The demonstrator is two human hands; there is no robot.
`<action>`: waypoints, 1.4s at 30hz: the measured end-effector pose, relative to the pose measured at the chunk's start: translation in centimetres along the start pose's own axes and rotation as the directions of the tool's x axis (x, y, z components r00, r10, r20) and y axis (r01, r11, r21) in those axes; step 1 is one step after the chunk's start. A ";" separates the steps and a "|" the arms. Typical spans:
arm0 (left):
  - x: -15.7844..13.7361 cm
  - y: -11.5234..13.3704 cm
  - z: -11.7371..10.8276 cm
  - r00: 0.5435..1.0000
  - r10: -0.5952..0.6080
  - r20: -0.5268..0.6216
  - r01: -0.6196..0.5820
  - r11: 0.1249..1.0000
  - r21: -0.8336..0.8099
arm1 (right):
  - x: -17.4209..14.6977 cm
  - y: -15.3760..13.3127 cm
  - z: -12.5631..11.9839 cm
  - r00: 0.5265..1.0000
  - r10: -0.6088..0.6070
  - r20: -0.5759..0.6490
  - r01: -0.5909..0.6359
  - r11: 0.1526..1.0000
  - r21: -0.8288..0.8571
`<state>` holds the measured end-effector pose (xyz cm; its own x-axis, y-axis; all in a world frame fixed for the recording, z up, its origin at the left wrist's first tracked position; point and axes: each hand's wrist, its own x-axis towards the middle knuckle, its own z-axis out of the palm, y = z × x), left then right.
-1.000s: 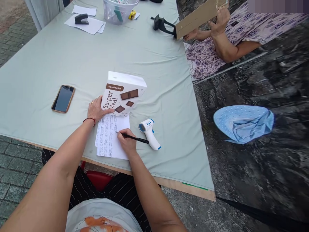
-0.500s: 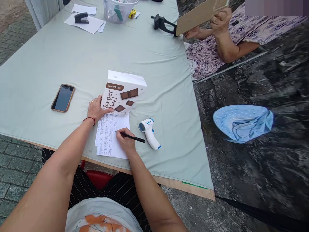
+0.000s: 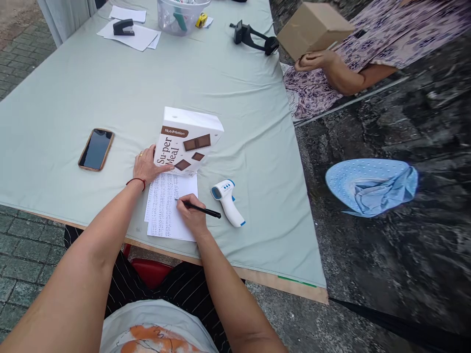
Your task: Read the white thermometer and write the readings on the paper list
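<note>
My left hand grips the lower left corner of a white and brown "Super Meal" box, thumb across its front. The box stands upright on the far end of some printed sheets. In my right hand is a black pen, its tip at the columns of small print. That hand rests on the right part of the paper. A white and blue infrared thermometer lies just right of it. Left of the box is a phone in a brown case.
Across the table, another person's hand holds a cardboard box. Near it lies a black headband-like mount. Farther back are a clear plastic tub, a yellow tape measure and a stapler on papers. A blue hat is off to the right.
The other person has turned and tilted the cardboard box, lowering a hand beneath it. My hands, the pen and the white box look unmoved.
</note>
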<state>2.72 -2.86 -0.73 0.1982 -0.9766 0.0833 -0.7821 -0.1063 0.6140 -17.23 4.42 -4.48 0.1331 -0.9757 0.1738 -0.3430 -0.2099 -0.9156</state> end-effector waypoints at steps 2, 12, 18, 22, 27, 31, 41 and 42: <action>0.0 0.0 0.0 1.000 -0.001 0.001 0.001 1.000 -0.004 | 0.0 0.0 0.0 1.000 0.001 0.002 -0.001 1.000 -0.002; 0.0 -0.1 0.0 1.000 -0.014 -0.005 0.014 1.000 -0.022 | 0.0 -0.2 -0.1 1.000 0.005 0.018 -0.005 1.000 0.008; -0.1 0.1 -0.1 1.000 -0.015 -0.009 0.014 0.999 -0.034 | -0.1 -0.2 0.0 1.000 0.000 -0.026 0.001 1.000 0.028; -0.1 0.2 -0.1 1.000 -0.012 -0.009 0.011 0.999 -0.030 | -0.1 -0.1 0.0 1.000 0.008 -0.019 -0.007 1.000 0.020; -0.1 0.2 -0.1 1.000 -0.007 -0.007 0.006 1.000 -0.022 | -0.1 0.0 -0.1 1.000 0.018 -0.024 -0.017 0.999 0.029; -0.1 0.1 -0.1 1.000 -0.012 -0.009 0.012 1.000 -0.024 | -0.1 0.0 0.0 0.997 0.030 -0.065 -0.028 0.999 0.037; 0.0 0.0 0.1 1.000 -0.017 -0.002 0.017 1.000 -0.015 | -0.2 0.0 -0.1 1.000 -0.013 -0.023 0.013 1.000 -0.021; 0.0 0.0 0.1 1.000 -0.017 -0.004 0.017 1.000 -0.018 | -0.2 0.0 -0.1 1.000 -0.012 -0.024 0.011 0.999 -0.031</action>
<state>2.70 -2.89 -0.79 0.2141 -0.9739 0.0759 -0.7681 -0.1199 0.6290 -17.38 4.61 -4.41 0.1148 -0.9743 0.1936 -0.3700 -0.2228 -0.9019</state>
